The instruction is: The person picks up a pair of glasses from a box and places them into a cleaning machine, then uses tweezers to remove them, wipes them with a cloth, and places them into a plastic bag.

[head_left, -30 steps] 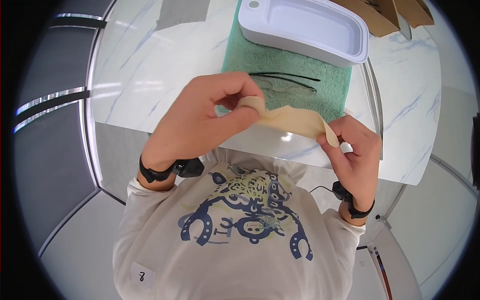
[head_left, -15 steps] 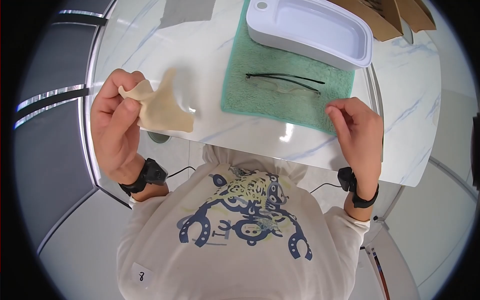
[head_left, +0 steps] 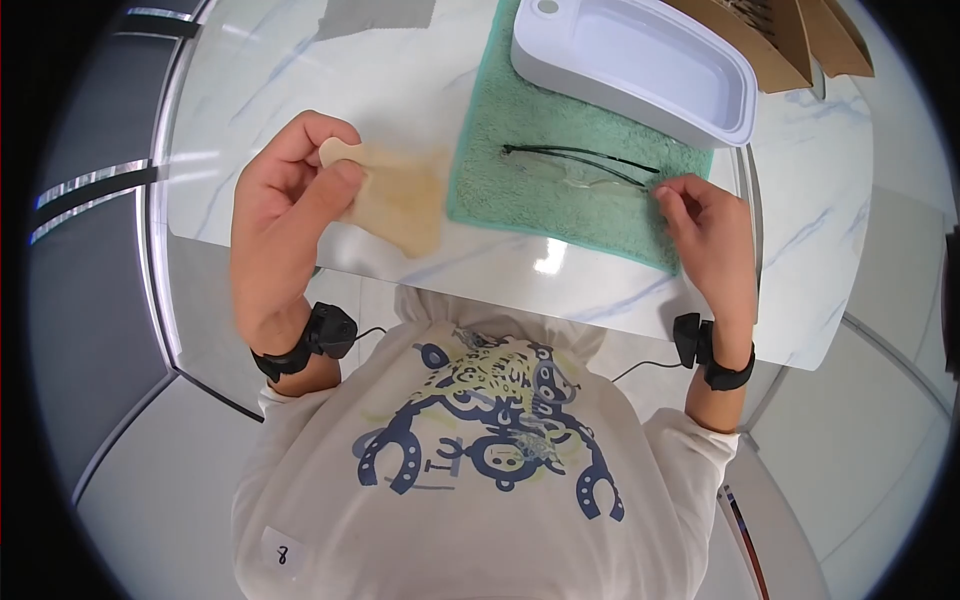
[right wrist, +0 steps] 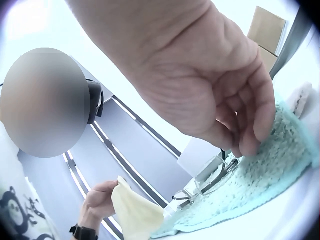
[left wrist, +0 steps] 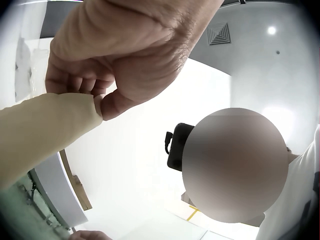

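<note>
One view alone, left wrist, shows both cloth (left wrist: 45, 132) and ceiling vent (left wrist: 218, 34).

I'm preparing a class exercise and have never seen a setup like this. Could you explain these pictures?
No machine here: a person works with bare hands, the left hand and the right hand. The head view comes from a head-worn camera looking forward and down; the two wrist views come from wrist cameras, one per wrist.

The left hand pinches a beige cloth. The right hand is at one end of the eyeglasses; whether it touches them is unclear. They lie on a green towel, where a white tub also stands. The marble-patterned table also holds a grey sheet and cardboard boxes.
</note>
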### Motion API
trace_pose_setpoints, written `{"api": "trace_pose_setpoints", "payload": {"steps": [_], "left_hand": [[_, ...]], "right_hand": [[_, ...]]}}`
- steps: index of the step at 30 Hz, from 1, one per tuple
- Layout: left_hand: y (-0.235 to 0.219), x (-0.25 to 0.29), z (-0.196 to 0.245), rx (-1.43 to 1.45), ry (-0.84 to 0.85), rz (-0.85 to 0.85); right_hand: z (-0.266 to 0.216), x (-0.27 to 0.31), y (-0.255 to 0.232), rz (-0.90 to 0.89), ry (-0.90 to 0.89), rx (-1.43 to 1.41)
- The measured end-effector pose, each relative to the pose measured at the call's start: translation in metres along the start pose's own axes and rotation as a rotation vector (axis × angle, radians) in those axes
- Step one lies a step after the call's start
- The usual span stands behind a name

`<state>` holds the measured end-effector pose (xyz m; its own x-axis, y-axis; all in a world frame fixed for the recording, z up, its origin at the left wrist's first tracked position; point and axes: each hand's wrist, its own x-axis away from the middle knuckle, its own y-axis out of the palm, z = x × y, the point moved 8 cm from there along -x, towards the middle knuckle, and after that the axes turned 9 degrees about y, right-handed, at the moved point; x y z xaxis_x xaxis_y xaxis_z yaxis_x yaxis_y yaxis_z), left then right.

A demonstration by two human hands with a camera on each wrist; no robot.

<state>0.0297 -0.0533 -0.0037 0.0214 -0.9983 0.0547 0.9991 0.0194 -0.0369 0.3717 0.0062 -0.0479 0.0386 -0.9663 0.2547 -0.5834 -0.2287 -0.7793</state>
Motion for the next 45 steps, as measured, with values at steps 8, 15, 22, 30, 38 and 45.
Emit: {"api": "trace_pose_setpoints", "payload": {"steps": [8,15,22,30,38,45], "left_hand": [[-0.028,0.001,-0.003,-0.004,0.067,0.171],[-0.001,-0.006,-0.032,-0.328,0.014,0.078],[0.076,-0.021,-0.072,-0.220,-0.084,-0.112],[0.097,-0.032,-0.079,-0.456,-0.068,-0.192],[0.100,-0.033,-0.075,-0.494,-0.035,-0.202],[0.101,-0.034,-0.075,-0.507,-0.038,-0.204]], "right_hand": [[0.012,-0.013,0.010,-0.074,0.100,-0.031],[0.010,-0.018,0.012,-0.092,0.114,0.018],[0.014,-0.024,0.016,-0.119,0.086,-0.045],[0.008,-0.031,0.025,-0.185,0.062,0.071],[0.000,-0.031,0.025,-0.207,0.042,0.135],[-0.005,-0.033,0.026,-0.178,-0.001,0.186]]}}
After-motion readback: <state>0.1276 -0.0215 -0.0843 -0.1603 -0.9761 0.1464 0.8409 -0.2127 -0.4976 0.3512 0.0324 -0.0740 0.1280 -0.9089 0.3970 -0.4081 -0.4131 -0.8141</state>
